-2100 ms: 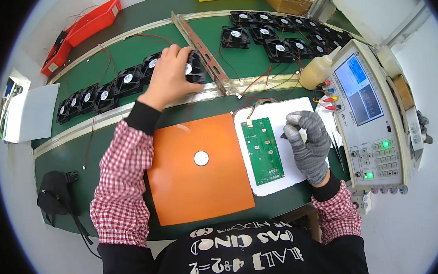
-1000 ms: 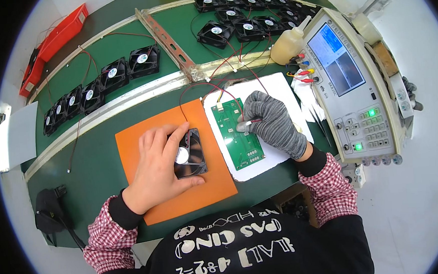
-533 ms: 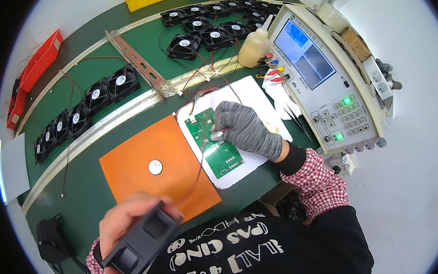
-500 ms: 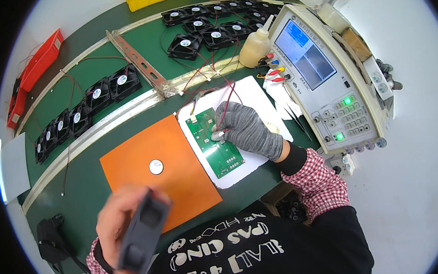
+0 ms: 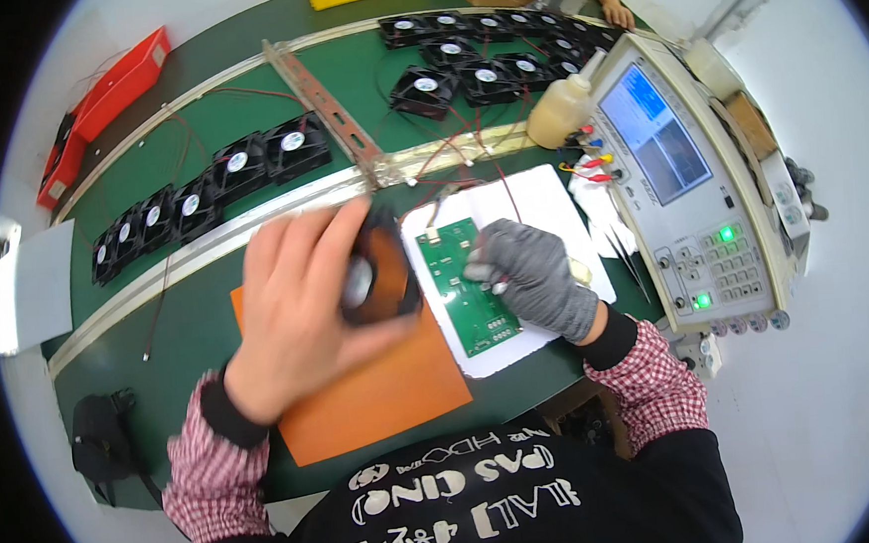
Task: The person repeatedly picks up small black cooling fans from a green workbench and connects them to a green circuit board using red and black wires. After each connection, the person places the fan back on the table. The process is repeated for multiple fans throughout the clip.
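My left hand, bare, grips a black square cooling fan by its frame, tilted above the orange mat. Orange shows through the fan's opening, along with a white disc. On my right hand is a grey knit glove. Its fingers are closed over the green circuit board, around a small white wire plug that is mostly hidden. A thin red wire runs down to this hand. The board lies on a white pad.
More black fans stand in a row at left and in a group at the back. A metal strip parts them. At right are a squeeze bottle, tweezers and a tester with a screen. Another person's hand shows far back.
My left hand has carried the fan from the near edge up and right, over the mat beside the board. My right hand stays at the board. The whole view has shifted a little.
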{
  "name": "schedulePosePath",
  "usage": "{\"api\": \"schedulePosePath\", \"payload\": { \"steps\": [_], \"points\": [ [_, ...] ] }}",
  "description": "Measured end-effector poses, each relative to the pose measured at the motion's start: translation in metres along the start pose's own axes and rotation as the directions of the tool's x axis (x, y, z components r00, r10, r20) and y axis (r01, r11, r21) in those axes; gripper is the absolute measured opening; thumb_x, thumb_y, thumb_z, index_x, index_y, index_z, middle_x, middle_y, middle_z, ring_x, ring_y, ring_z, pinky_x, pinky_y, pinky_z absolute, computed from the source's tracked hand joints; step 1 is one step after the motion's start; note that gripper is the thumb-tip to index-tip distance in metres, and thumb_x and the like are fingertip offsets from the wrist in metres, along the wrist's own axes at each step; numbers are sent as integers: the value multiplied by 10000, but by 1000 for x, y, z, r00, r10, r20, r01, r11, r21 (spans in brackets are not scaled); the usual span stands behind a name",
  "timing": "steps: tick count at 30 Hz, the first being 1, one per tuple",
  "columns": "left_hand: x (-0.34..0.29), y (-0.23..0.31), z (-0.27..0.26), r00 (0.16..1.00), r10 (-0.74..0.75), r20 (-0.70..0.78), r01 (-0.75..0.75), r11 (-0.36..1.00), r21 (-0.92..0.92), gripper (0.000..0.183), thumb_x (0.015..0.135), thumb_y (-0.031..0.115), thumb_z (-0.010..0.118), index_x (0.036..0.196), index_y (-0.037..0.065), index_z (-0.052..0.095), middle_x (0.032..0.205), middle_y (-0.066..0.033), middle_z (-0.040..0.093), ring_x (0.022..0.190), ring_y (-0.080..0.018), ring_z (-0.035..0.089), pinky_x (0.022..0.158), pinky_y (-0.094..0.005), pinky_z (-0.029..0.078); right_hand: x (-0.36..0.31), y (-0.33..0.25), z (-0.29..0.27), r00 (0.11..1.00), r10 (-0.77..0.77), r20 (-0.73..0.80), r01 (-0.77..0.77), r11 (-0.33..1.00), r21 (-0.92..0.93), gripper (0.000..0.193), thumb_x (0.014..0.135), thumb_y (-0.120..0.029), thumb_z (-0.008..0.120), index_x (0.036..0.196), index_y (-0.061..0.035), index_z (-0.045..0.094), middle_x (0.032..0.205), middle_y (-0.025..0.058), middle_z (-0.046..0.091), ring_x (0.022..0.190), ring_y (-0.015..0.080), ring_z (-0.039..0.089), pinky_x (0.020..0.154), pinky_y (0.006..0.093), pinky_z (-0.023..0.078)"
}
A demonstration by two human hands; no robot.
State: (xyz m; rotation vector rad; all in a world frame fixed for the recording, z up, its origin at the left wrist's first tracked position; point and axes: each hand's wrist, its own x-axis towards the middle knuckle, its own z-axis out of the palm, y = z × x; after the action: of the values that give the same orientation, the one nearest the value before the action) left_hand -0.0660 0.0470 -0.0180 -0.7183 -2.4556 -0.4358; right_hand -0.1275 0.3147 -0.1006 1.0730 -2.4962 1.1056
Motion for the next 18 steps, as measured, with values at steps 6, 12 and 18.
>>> {"api": "schedulePosePath", "payload": {
  "steps": [6, 12, 18],
  "points": [
    [60, -128, 87, 972, -49, -231, 35, 997, -64, 934, 725, 334, 831, 1484, 46, 370, 1462, -210, 448, 1359, -388, 417, 1104, -436, 378, 4, -3, -4, 943, 290, -162, -243, 935, 259, 349, 789, -139, 818, 1073, -38, 643, 909, 45, 635, 746, 159, 604, 705, 301, 507],
    [25, -184, 96, 911, -374, 175, 326, 912, 250, 1035, 610, 503, 857, 1405, -12, 439, 1297, -245, 527, 1240, -394, 479, 1024, -458, 406, 2, -5, -39, 853, -89, -514, 25, 991, -129, 484, 954, -311, 635, 1298, 18, 546, 1179, 134, 606, 1083, 234, 580, 960, 379, 464],
    [25, -29, 45, 972, 212, 103, -142, 876, -461, 779, 576, 307, 864, 1261, 88, 567, 1144, -124, 576, 1084, -321, 545, 948, -478, 429, 15, -46, -18, 962, -272, 31, 273, 962, -19, 706, 765, 27, 656, 1433, -70, 449, 1408, 223, 471, 1276, 411, 503, 1090, 456, 412]
  ]
}}
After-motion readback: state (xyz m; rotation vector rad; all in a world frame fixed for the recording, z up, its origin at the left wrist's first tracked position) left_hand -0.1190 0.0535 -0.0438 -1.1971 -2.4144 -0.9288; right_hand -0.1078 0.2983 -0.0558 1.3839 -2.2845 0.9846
